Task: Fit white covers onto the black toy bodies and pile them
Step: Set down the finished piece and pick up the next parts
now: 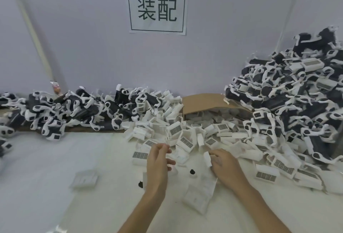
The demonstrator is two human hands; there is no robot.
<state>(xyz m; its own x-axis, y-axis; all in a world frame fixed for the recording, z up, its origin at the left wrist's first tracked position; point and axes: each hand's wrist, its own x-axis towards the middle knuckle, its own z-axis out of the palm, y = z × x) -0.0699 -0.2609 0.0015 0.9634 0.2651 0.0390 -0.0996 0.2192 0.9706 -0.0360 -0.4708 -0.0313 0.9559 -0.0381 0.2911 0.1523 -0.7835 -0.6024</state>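
The step in hand looks like picking a cover: the right hand [222, 165] pinches one white cover [207, 158] at the near edge of the heap of covers [185, 134] that spills from a tipped box [204, 101] onto the bench [55, 158]. The held cover stands on end. Its long axis runs up and down in view with the top leaning a little left, and its narrow side faces the camera. Which way its grilled face points cannot be told. The left hand [159, 160] reaches into the same heap with its fingers bent. It is blurred, so whether it grips anything cannot be told. Neither hand shows a black body. Bodies lie in the left pile [74, 110] and the taller right pile [297, 103], both well apart from the hands, and both show white parts, so which holds finished toys is unclear. The next move probably calls for fetching a body, turning the cover's hollow side toward it and lining up the long axes before pressing.
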